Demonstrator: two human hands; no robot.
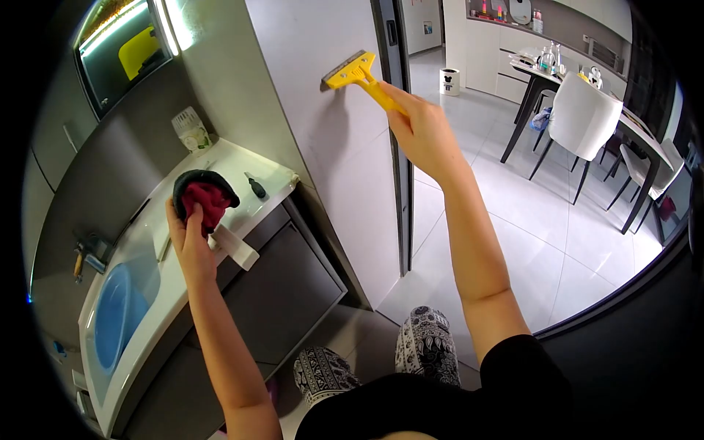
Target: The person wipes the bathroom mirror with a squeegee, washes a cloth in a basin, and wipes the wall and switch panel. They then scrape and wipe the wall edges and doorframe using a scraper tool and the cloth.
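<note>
My right hand (pixel 424 136) is wrapped round the handle of a yellow scraper (pixel 355 72). The scraper's wide blade end is up against the pale wall panel (pixel 323 125), close to the door frame, and casts a shadow below it. Over the washbasin counter (pixel 275 174), my left hand (pixel 192 246) grips a bunched cloth (pixel 205 204), red inside with a dark rim. Just under that hand, a white block-shaped piece (pixel 236 248) juts out past the counter's front edge; what it belongs to is unclear. A small dark-handled tool (pixel 256 187) lies on the counter to the right of the cloth.
A blue basin (pixel 116 317) sits in the sink, near the faucet (pixel 92 253). A clear patterned container (pixel 191 130) stands at the counter's back corner. Beyond the dark door frame (pixel 400 147) are a white chair (pixel 584 114), a table and a small bin (pixel 449 82).
</note>
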